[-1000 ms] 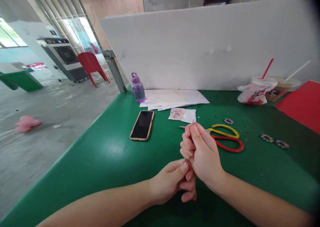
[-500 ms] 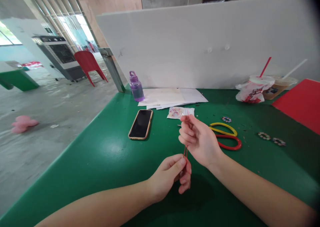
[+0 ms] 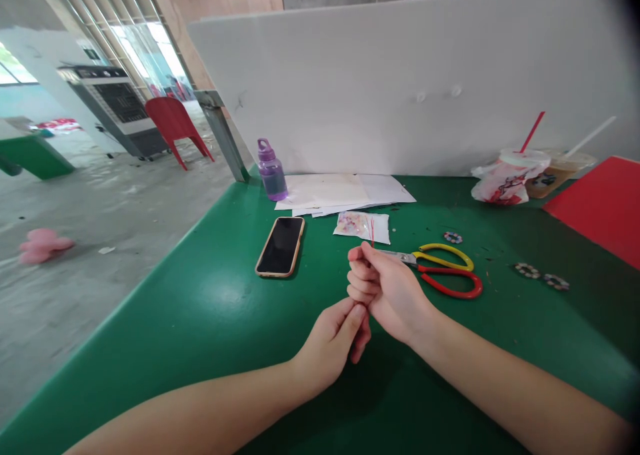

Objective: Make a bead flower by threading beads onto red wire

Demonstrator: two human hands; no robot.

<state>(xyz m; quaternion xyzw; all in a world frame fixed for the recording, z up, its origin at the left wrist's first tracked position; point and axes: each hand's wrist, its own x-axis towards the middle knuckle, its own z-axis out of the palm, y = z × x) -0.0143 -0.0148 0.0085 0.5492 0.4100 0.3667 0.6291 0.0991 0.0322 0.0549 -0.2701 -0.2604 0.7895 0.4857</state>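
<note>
Over the green table my two hands meet, both pinching a thin red string. My right hand is closed in a loose fist, and the string's end pokes up above its thumb. Just below and touching it, my left hand pinches the lower part of the string between thumb and forefinger. Scissors with a yellow and a red handle lie right behind my right hand. A small clear bag of coloured beads lies a little farther back.
A phone lies face up left of my hands. Papers and a purple bottle sit against the white partition. Two cups with straws, a red board and small bead rings are at the right. The table's left edge drops to the floor.
My right hand lifted away from the left, stretching the red string between them, then came back down to touch it. The view shifted slightly.
</note>
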